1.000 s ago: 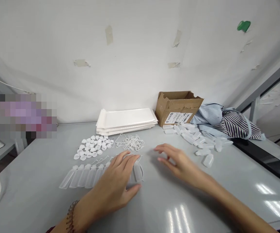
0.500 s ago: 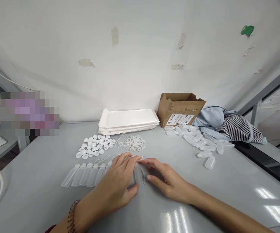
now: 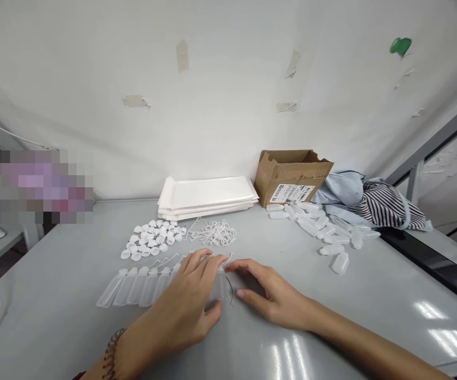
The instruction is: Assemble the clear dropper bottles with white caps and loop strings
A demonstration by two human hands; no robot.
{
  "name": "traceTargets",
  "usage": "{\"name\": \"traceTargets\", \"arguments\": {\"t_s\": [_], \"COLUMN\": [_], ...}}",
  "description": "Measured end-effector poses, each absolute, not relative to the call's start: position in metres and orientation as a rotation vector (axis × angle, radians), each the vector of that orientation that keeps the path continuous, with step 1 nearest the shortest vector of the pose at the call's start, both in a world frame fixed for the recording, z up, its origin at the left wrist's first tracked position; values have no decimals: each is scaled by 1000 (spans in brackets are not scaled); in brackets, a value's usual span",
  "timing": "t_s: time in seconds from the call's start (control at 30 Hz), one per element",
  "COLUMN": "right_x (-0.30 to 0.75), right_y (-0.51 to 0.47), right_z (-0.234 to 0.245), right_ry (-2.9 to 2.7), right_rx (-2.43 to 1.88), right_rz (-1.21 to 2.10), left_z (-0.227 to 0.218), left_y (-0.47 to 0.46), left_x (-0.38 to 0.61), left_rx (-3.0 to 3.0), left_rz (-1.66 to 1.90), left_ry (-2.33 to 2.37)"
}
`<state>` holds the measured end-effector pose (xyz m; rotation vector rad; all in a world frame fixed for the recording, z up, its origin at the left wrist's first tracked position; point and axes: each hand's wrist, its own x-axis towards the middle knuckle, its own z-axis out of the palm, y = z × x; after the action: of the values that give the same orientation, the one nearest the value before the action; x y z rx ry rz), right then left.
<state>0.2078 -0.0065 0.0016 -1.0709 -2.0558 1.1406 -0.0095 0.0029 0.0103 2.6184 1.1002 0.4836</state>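
Note:
A row of translucent plastic squeeze bottles [image 3: 129,287] lies side by side on the grey table, thin bent tubes [image 3: 169,260] at their necks. My left hand [image 3: 189,295] arches over the right part of the row, fingers near the necks and thumb apart by the bases; it hides several bottles. At the row's right end a bottle [image 3: 220,287] shows beyond my left fingers. My right hand [image 3: 270,293] is just beside it, index fingertip close to its neck, thumb apart from the index. Between that bottle and my right thumb lies a thin curved tube [image 3: 230,290].
White caps [image 3: 152,238] and a tangle of thin white tubes [image 3: 216,233] lie behind the row. Farther back are stacked white padded envelopes [image 3: 212,194] and a cardboard box [image 3: 292,177]. Loose bottles [image 3: 323,229], striped cloth [image 3: 390,206] and a long black object [image 3: 430,266] are at right.
My right hand has drawn slightly away from the row's end bottle, leaving the thin curved tube more visible. My left hand stays over the row. The whole view has shifted a little.

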Motion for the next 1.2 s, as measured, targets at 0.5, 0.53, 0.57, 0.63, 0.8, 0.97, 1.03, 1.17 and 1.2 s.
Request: {"name": "traceTargets", "arguments": {"t_s": [0.5,0.53,0.57,0.63,0.8,0.97,1.03,1.17,1.2], "right_x": [249,260,270,289,319,324,324,326,327], "right_y": [18,22,25,30,32,35,37,42,43], "right_z": [29,33,36,42,51,47,45,44,44], "right_ry": [-2090,-2107,-2085,-2030,-1954,-1927,-1941,-1948,-1945], "right_rx": [-1336,-1395,-1461,-1584,-1739,-1875,-1969,-2127,-2149], "right_rz": [696,580,439,243,133,33,26,-8,-18], "left_z": [23,23,23,21,14,21,26,32,32], "left_y": [32,39,45,58,81,98,104,109,109], "left_x": [-31,-35,-39,-46,-55,-43,-34,-16,-13], "left_rx": [2474,2509,2560,2660,2707,2661,2630,2545,2529], "left_rz": [631,625,606,528,394,285,193,2,-32], "left_ry": [1390,1403,1407,1415,1506,1666,1724,1866,1897]}}
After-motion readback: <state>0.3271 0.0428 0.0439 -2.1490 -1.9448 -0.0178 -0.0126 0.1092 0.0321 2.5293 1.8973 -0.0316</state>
